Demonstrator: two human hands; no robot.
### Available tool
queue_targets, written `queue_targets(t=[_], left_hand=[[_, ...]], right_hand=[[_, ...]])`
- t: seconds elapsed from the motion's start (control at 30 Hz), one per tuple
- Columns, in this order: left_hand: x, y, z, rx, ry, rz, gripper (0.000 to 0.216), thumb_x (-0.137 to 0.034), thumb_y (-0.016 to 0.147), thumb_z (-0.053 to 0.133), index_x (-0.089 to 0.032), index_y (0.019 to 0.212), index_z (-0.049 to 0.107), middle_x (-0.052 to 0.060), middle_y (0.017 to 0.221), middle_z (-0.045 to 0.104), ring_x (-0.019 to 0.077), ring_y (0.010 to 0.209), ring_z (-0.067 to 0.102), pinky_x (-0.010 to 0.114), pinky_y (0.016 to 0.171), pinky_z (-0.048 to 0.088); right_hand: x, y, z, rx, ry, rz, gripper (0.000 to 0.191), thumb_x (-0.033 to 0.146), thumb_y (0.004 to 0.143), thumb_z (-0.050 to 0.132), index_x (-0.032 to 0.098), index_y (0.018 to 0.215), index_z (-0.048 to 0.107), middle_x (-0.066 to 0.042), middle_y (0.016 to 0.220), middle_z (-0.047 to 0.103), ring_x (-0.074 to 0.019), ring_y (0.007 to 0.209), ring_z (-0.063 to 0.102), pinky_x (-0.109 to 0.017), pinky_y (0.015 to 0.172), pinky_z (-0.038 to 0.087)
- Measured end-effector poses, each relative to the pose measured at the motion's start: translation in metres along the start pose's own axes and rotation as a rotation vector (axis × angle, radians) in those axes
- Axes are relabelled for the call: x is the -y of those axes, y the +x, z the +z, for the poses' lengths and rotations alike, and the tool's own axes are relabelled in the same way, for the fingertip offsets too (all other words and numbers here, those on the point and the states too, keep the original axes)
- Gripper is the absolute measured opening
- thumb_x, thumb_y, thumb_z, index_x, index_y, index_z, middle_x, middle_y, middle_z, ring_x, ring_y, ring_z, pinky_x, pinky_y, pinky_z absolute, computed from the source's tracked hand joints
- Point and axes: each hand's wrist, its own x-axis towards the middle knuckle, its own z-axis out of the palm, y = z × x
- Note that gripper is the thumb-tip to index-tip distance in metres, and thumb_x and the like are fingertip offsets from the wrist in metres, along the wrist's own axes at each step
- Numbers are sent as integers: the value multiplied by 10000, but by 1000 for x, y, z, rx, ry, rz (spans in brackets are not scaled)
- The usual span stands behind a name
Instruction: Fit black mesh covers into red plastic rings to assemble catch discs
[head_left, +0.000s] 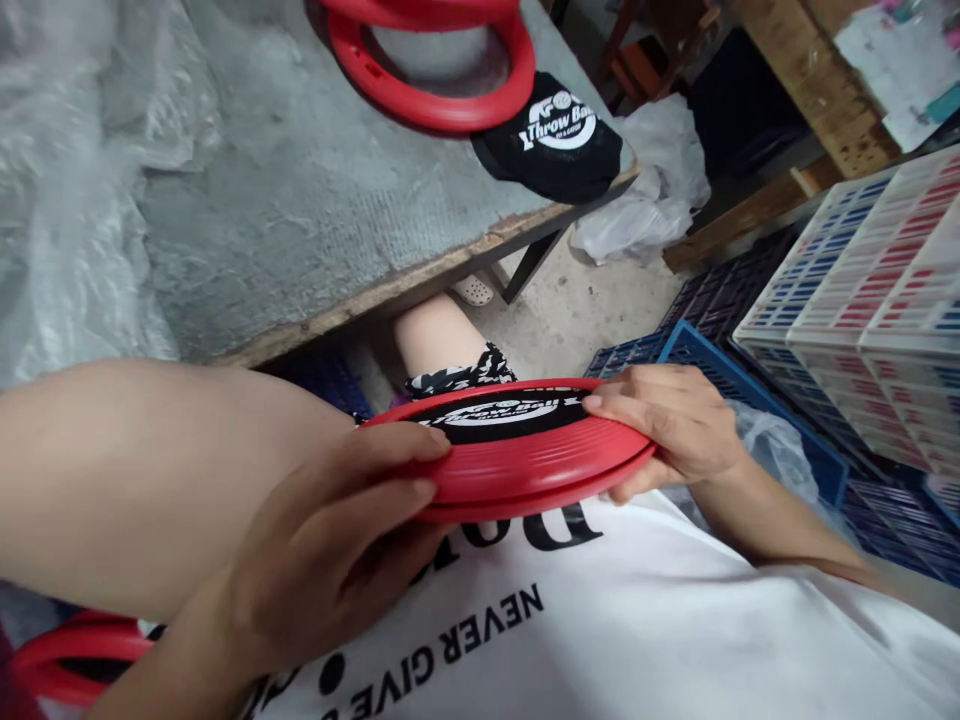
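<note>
A red throw-and-catch disc (517, 462) with a black fabric centre printed "Throw Ball" is held at a tilt in front of my white shirt. On its left side, my left hand (330, 540) grips the rim, with fingers over the top. My right hand (671, 425) pinches the opposite rim, thumb resting near the black fabric. The disc's edge shows a groove between two red layers. On the table ahead lie red rings (442, 112) with open middles, and beside them a black fabric piece (566, 140) with the same white print.
The grey table (300, 240) stands ahead, with clear plastic wrap (67, 180) on its left. To the right are a blue crate (750, 410) and stacked white baskets (870, 260). A plastic bag (652, 180) lies past the table corner. More red rings (75, 665) sit at lower left.
</note>
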Motion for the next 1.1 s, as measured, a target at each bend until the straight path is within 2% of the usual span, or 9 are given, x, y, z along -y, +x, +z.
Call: queue_targets(t=[0.1, 0.17, 0.33, 0.63, 0.77, 0.9, 1.1], left_hand=[[-2, 13, -7, 81, 110, 90, 629, -160, 862, 663, -182, 1450, 442, 129, 1232, 680, 236, 1137, 661, 358, 946, 603], [-5, 21, -10, 151, 188, 122, 610, -231, 867, 650, -152, 1444, 468, 139, 1261, 677, 271, 1143, 660, 381, 961, 592], [-14, 33, -4, 158, 222, 159, 427, -364, 916, 610, -165, 1293, 589, 110, 1162, 707, 255, 1033, 681, 389, 926, 589], [-12, 33, 5, 126, 236, 239, 377, -375, 929, 626, -162, 1239, 607, 115, 1121, 712, 254, 1026, 678, 403, 918, 580], [-12, 32, 6, 120, 245, 229, 352, -375, 929, 629, -185, 1225, 619, 104, 1114, 717, 252, 1013, 682, 401, 902, 582], [-13, 36, 8, 123, 290, 255, 375, -410, 945, 596, -149, 1214, 613, 127, 1089, 710, 267, 999, 675, 411, 889, 577], [-16, 56, 9, 150, 328, 177, 287, -351, 980, 488, -142, 1133, 612, 115, 1007, 688, 236, 871, 641, 363, 751, 552]], right_hand=[[-6, 8, -1, 17, -10, -41, 565, 600, 944, 586, 114, 1223, 658, -80, 785, 700, -196, 734, 707, -303, 649, 594], [-9, 13, -2, 28, -13, -68, 546, 580, 958, 576, 116, 1237, 646, -80, 786, 701, -193, 721, 705, -301, 640, 590], [-11, 16, -4, 35, 3, -96, 514, 546, 981, 556, 107, 1240, 626, -95, 805, 710, -196, 720, 707, -301, 625, 583], [-10, 8, -4, 52, -3, -73, 515, 613, 948, 572, 168, 1185, 678, -66, 813, 713, -187, 741, 713, -302, 651, 592], [-11, 8, -5, 40, 8, -77, 521, 612, 941, 585, 161, 1185, 681, -71, 820, 716, -188, 737, 711, -302, 640, 589], [-14, 9, -3, 42, 35, -57, 529, 583, 948, 592, 138, 1227, 659, -81, 816, 712, -197, 745, 711, -305, 643, 584], [-33, 13, -1, -11, 44, -63, 555, 574, 950, 591, 116, 1259, 634, -81, 790, 698, -193, 693, 684, -299, 607, 551]])
